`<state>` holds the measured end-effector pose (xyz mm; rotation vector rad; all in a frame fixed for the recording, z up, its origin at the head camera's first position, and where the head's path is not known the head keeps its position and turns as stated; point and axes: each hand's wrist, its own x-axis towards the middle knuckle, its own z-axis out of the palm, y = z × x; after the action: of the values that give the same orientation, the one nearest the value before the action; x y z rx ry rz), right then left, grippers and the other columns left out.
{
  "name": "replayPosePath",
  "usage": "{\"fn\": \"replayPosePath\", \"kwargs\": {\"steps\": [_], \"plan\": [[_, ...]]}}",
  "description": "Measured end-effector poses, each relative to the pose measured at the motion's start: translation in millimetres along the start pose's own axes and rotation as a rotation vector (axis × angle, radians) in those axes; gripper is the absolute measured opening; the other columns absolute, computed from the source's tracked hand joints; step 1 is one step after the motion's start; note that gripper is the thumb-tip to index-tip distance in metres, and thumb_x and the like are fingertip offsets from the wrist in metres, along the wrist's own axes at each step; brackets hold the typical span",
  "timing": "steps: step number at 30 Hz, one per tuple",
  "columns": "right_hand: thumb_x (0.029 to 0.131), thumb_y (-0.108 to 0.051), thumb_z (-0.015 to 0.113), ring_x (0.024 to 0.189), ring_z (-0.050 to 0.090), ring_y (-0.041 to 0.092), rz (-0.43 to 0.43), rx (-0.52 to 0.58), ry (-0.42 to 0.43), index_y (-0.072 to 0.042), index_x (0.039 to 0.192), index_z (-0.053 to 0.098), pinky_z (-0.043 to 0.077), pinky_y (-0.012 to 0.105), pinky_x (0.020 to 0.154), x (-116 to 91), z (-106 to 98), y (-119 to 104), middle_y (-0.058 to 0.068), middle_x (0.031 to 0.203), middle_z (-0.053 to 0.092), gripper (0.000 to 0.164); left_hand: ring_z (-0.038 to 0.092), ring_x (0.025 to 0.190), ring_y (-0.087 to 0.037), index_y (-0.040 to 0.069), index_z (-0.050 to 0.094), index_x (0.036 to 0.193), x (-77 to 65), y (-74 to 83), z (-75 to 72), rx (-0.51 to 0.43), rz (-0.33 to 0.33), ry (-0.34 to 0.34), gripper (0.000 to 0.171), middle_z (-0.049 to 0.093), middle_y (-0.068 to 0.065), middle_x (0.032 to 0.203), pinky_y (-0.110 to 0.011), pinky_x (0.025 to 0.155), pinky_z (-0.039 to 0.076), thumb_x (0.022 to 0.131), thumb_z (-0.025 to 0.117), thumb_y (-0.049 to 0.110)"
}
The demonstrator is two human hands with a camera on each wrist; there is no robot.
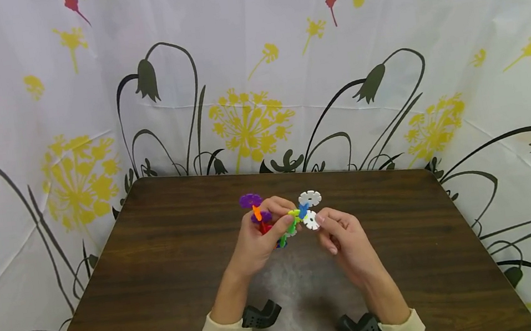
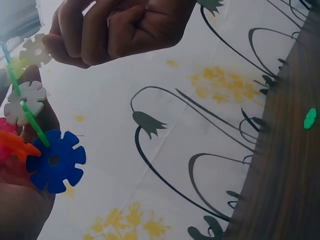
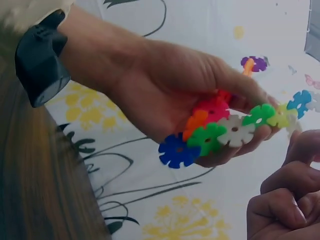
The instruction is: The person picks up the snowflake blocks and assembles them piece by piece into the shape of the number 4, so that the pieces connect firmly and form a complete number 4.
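My left hand (image 1: 254,244) holds a chain of flower-shaped interlocking discs between thumb and fingers. A blue disc (image 2: 56,162), a green disc (image 3: 207,139) and a white disc (image 3: 235,130) lie along one run of it, near the palm. Purple discs (image 1: 250,200) and an orange disc (image 1: 257,213) stick out on the left side. On the right, a yellow disc (image 1: 295,216) joins a light-blue disc (image 1: 304,210) and two white ones. My right hand (image 1: 353,240) pinches the edge of the lower white disc (image 1: 311,221), its other fingers curled.
Both hands are above a dark wooden table (image 1: 165,246). One loose green disc (image 2: 310,118) lies on it in the left wrist view. A white curtain (image 1: 238,35) with printed flowers hangs behind and at both sides. Black wrist cameras (image 1: 261,315) sit at the cuffs.
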<state>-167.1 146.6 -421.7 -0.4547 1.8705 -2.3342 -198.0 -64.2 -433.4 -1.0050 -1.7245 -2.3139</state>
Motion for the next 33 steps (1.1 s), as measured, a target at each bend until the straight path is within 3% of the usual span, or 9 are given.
{"fn": "replayPosePath", "kwargs": {"steps": [5, 10, 12, 15, 18, 21, 25, 28, 33], "plan": [[0.114, -0.017, 0.053, 0.053, 0.036, 0.011, 0.004, 0.032, -0.007, -0.007, 0.093, 0.064, 0.022, 0.033, 0.055, -2.2, 7.1, -6.9, -0.007, 0.057, 0.048, 0.025, 0.072, 0.097, -0.015, -0.003, 0.067, 0.105, 1.8, 3.8, -3.5, 0.006, 0.068, -0.04, 0.007, 0.07, -0.004, 0.113, -0.026, 0.085, 0.064, 0.104, 0.069, 0.004], [0.113, -0.019, 0.056, 0.054, 0.038, 0.01, 0.01, 0.0, 0.019, -0.008, 0.093, 0.063, 0.023, 0.032, 0.054, -1.0, 12.2, -10.6, -0.006, 0.058, 0.049, 0.024, 0.073, 0.099, -0.018, -0.002, 0.07, 0.106, 2.5, 3.3, -4.3, 0.046, 0.076, -0.003, 0.005, 0.071, -0.004, 0.113, -0.026, 0.085, 0.064, 0.103, 0.07, 0.002], [0.114, -0.022, 0.055, 0.054, 0.038, 0.011, 0.024, -0.006, 0.037, -0.007, 0.095, 0.063, 0.023, 0.033, 0.054, 0.3, 12.7, -9.9, -0.006, 0.059, 0.049, 0.025, 0.073, 0.099, -0.019, -0.002, 0.07, 0.11, 2.3, 1.3, -3.8, 0.065, 0.035, 0.032, 0.008, 0.072, -0.005, 0.114, -0.026, 0.085, 0.063, 0.103, 0.069, 0.003], [0.115, -0.026, 0.053, 0.056, 0.037, 0.013, 0.042, 0.009, 0.055, -0.008, 0.098, 0.063, 0.021, 0.036, 0.056, 3.4, 12.1, -6.6, -0.005, 0.06, 0.048, 0.027, 0.072, 0.097, -0.02, 0.0, 0.067, 0.122, 2.2, -1.6, -2.4, 0.076, -0.082, 0.062, 0.017, 0.072, -0.009, 0.112, -0.026, 0.083, 0.062, 0.107, 0.065, 0.007], [0.115, -0.029, 0.052, 0.057, 0.036, 0.014, 0.052, 0.03, 0.057, -0.008, 0.098, 0.061, 0.021, 0.036, 0.057, 7.3, 10.3, -1.4, -0.004, 0.061, 0.048, 0.029, 0.071, 0.094, -0.016, 0.004, 0.058, 0.136, 1.6, -3.6, -2.6, 0.075, -0.219, 0.043, 0.027, 0.067, -0.009, 0.115, -0.026, 0.081, 0.06, 0.11, 0.059, 0.012], [0.115, -0.033, 0.051, 0.057, 0.038, 0.013, 0.07, 0.02, 0.05, -0.011, 0.097, 0.061, 0.024, 0.032, 0.056, 10.5, 5.9, 4.8, -0.005, 0.061, 0.048, 0.03, 0.074, 0.093, -0.013, 0.002, 0.049, 0.137, 1.2, -3.6, -3.9, 0.045, -0.292, 0.01, 0.028, 0.064, -0.012, 0.115, -0.03, 0.084, 0.062, 0.111, 0.054, 0.011], [0.116, -0.04, 0.047, 0.056, 0.042, 0.011, 0.099, -0.053, 0.02, -0.01, 0.098, 0.065, 0.028, 0.03, 0.054, 11.1, -8.8, 13.6, -0.005, 0.063, 0.052, 0.04, 0.08, 0.088, -0.018, 0.0, 0.049, 0.127, 1.6, -2.8, -6.0, -0.004, -0.283, 0.013, 0.02, 0.072, -0.02, 0.104, -0.037, 0.085, 0.066, 0.112, 0.055, 0.01], [0.117, -0.043, 0.043, 0.055, 0.043, 0.013, 0.113, -0.166, 0.013, -0.006, 0.1, 0.066, 0.03, 0.029, 0.05, 7.1, -28.4, 21.0, -0.002, 0.065, 0.055, 0.047, 0.081, 0.087, -0.02, 0.003, 0.053, 0.125, 1.8, -1.4, -7.9, -0.012, -0.26, 0.047, 0.018, 0.078, -0.017, 0.098, -0.039, 0.085, 0.066, 0.111, 0.059, 0.013], [0.116, -0.038, 0.049, 0.057, 0.044, 0.012, 0.173, -0.37, 0.096, 0.003, 0.107, 0.063, 0.038, 0.024, 0.049, -8.9, -75.4, 44.0, 0.003, 0.07, 0.058, 0.045, 0.081, 0.085, -0.019, 0.002, 0.056, 0.124, -0.1, 1.5, -11.5, -0.016, -0.235, 0.125, 0.018, 0.079, -0.012, 0.096, -0.043, 0.087, 0.066, 0.109, 0.061, 0.011]]}}
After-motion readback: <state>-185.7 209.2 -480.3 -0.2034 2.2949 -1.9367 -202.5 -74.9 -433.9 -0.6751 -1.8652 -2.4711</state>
